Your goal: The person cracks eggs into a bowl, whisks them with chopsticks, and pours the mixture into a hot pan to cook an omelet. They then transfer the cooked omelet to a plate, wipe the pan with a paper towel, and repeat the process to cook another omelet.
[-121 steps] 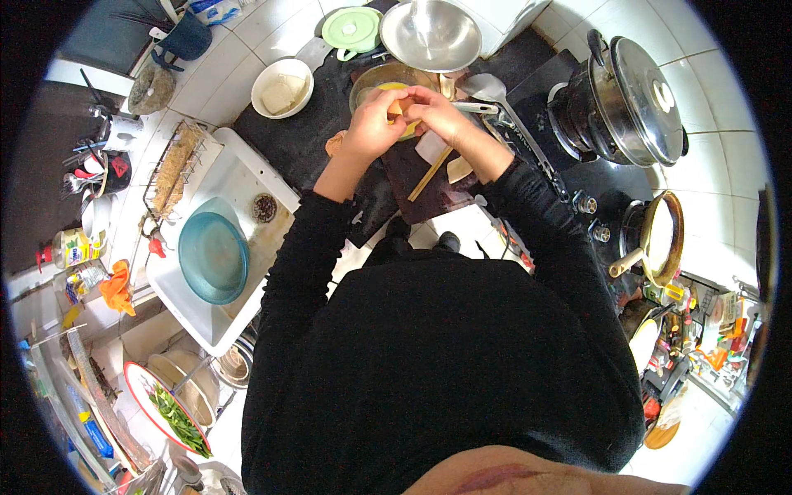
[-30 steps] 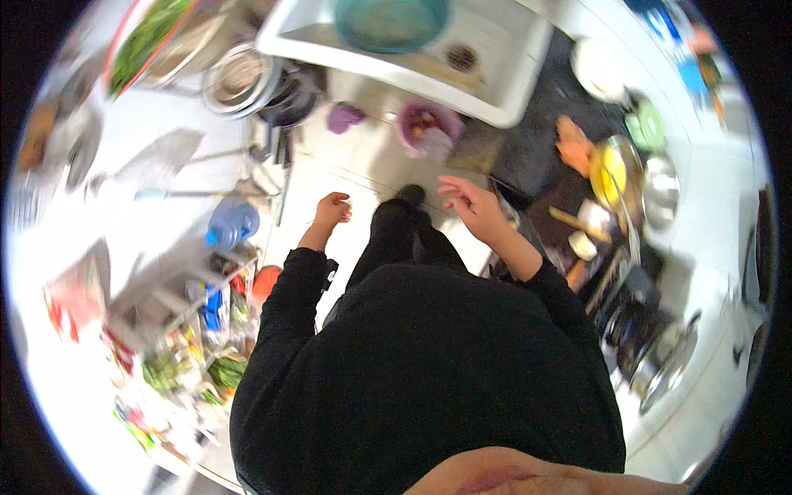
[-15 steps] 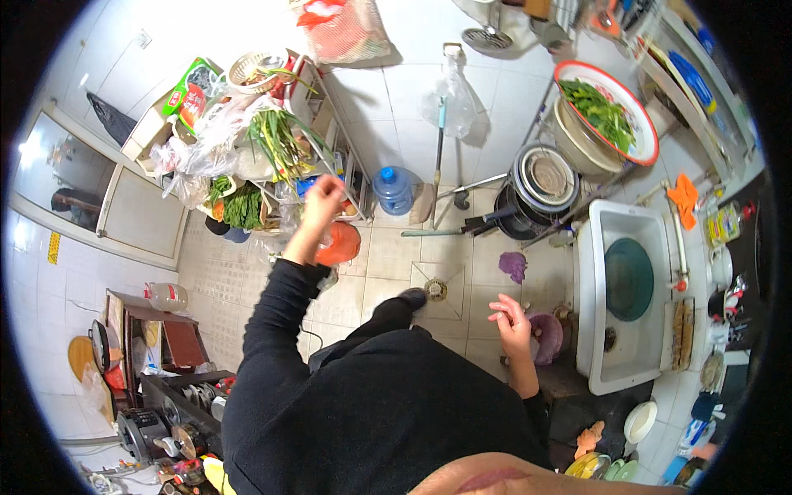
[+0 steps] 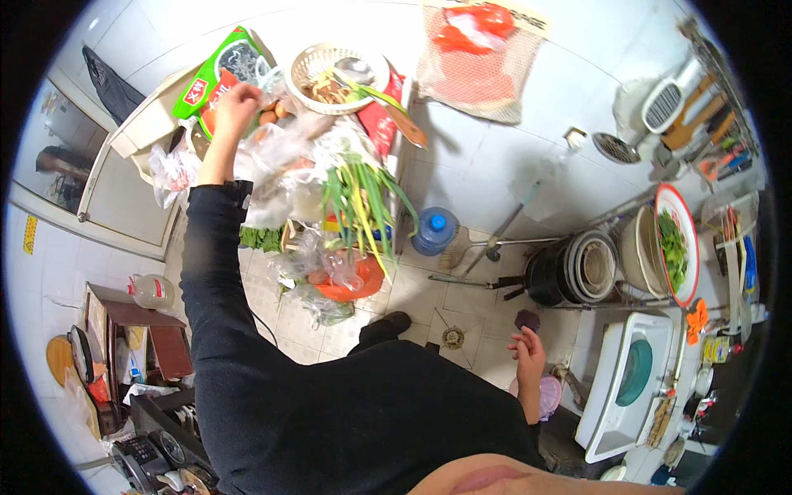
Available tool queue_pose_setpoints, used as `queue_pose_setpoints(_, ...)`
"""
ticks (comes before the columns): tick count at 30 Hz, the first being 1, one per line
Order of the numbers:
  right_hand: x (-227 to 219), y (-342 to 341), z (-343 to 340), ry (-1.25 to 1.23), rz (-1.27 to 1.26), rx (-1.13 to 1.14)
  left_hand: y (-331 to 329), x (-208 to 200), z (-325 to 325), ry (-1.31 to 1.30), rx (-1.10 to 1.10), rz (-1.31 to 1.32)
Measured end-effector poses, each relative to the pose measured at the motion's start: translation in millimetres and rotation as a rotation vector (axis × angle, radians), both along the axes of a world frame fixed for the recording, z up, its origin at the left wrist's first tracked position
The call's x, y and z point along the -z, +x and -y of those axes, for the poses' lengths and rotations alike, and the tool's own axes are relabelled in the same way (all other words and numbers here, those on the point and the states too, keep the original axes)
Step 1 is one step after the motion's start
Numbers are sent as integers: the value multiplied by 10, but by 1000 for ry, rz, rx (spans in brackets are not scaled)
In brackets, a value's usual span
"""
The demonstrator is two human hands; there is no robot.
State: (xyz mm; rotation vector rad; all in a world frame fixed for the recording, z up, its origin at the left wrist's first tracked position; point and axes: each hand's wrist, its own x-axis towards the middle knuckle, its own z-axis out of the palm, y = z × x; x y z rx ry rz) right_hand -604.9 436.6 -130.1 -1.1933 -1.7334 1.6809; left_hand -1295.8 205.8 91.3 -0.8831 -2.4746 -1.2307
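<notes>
My left hand (image 4: 235, 106) is stretched over the cluttered shelf top, fingers loosely bent, with nothing visible in it. It overlaps a green and red plastic package (image 4: 216, 76); whether it touches the package is unclear. Brown eggs (image 4: 268, 117) lie just beside the fingers. To their right stands a cream basket (image 4: 302, 77) with vegetable scraps, a metal spoon and a wooden-handled tool (image 4: 404, 124). Clear plastic bags (image 4: 276, 157) and a bunch of green onions (image 4: 359, 194) spread in front. My right hand (image 4: 528, 356) hangs in the air on the right, empty, its fingers apart.
A blue water bottle (image 4: 434, 231) stands on the floor by the shelf. An orange bag (image 4: 355, 285) lies low at its front. Stacked pots (image 4: 554, 272), a red-rimmed basin (image 4: 691, 247) of greens and a white sink (image 4: 615, 388) are on the right.
My left hand has moved up and left, from in front of the shelf to above its top. The view has turned left and closer to the shelf. My right hand still hangs empty.
</notes>
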Motion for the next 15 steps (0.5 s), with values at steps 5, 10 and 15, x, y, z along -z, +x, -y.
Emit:
queue_pose_setpoints(5,-238,-865,-20,26,-2,-143,-403,396,-118,-471,126,50)
queue_pose_setpoints(10,-248,-1072,54,27,124,-132,-402,546,25,-837,143,-113)
queue_pose_setpoints(15,-114,-1222,136,12,162,-159,-415,709,71,-884,44,-192)
